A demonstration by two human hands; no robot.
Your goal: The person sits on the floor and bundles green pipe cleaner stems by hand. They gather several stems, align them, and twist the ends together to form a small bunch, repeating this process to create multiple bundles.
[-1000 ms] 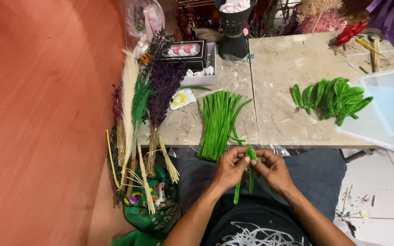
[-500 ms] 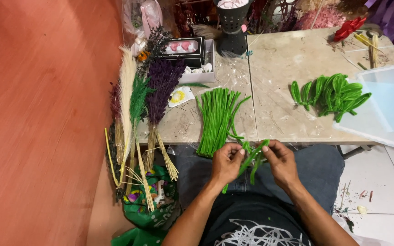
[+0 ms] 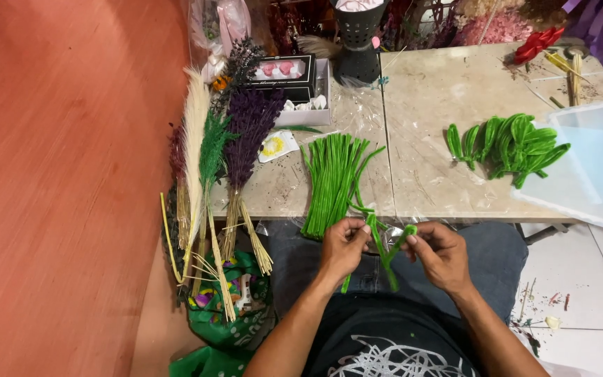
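Here, both hands are working over the lap, just off the near edge of the pale marble table: the left hand and the right hand are each pinching, grip clenched, the fuzzy green pipe-cleaner stems between them. A bundle of straight green pipe cleaners is lying on the table just beyond, with bent green pieces farther right.

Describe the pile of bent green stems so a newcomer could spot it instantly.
Start at the pale stone table and look to its right half, beside the clear plastic sheet. The bent green stems lie there in a loose heap. Unlike the straight green stems bundled near the table's middle, each of these is folded into a rounded loop.
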